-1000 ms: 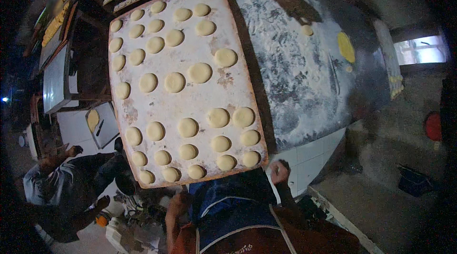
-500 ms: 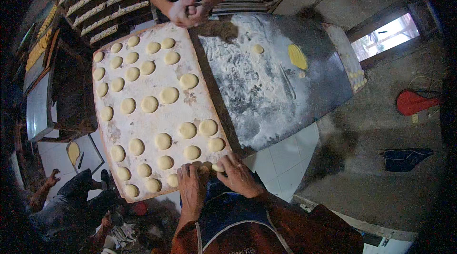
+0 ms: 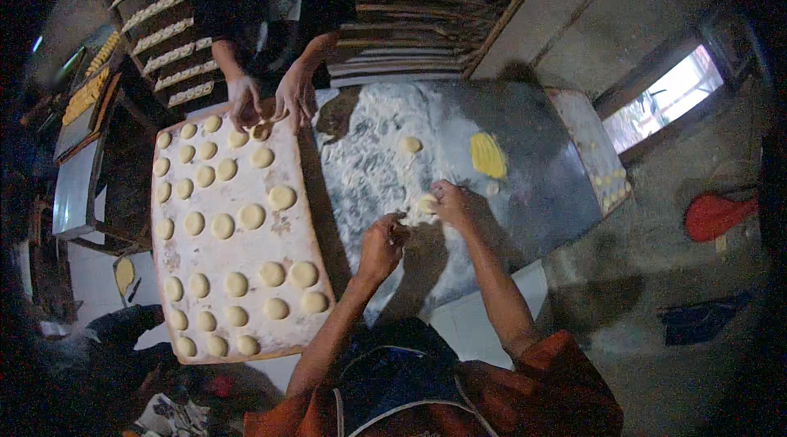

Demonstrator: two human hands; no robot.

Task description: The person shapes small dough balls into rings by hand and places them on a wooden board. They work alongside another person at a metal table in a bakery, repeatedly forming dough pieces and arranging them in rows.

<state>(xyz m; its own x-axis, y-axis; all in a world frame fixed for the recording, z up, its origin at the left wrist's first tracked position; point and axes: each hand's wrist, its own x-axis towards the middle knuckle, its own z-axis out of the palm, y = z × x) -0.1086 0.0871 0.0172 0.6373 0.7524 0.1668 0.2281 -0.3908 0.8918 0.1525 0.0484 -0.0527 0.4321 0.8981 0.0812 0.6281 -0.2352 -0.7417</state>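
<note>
Two of your hands sit mid-frame over the flour-dusted dark metal table [image 3: 508,158]. Your right hand [image 3: 453,202] pinches a pale round dough ball [image 3: 427,204]. Your left hand [image 3: 383,244] curls loosely closed, holding nothing I can see, right of the floured wooden board [image 3: 176,252].

A small bakery's production room is shown. A long metal worktable [image 3: 525,183] is dusted with flour, and a floured wooden board [image 3: 238,240] laid beside it is covered with rows of round dough pieces [image 3: 252,216]. Behind the table, racks [image 3: 156,35] are filled with further boards of shaped dough, stacked shelf over shelf. Trays [image 3: 82,97] of yellowish baked pieces are seen at the far left. A yellow plastic scraper [image 3: 488,155] is left on the flour. Bare concrete walls and floor and a small window [image 3: 664,105] are seen around the work area.
</note>
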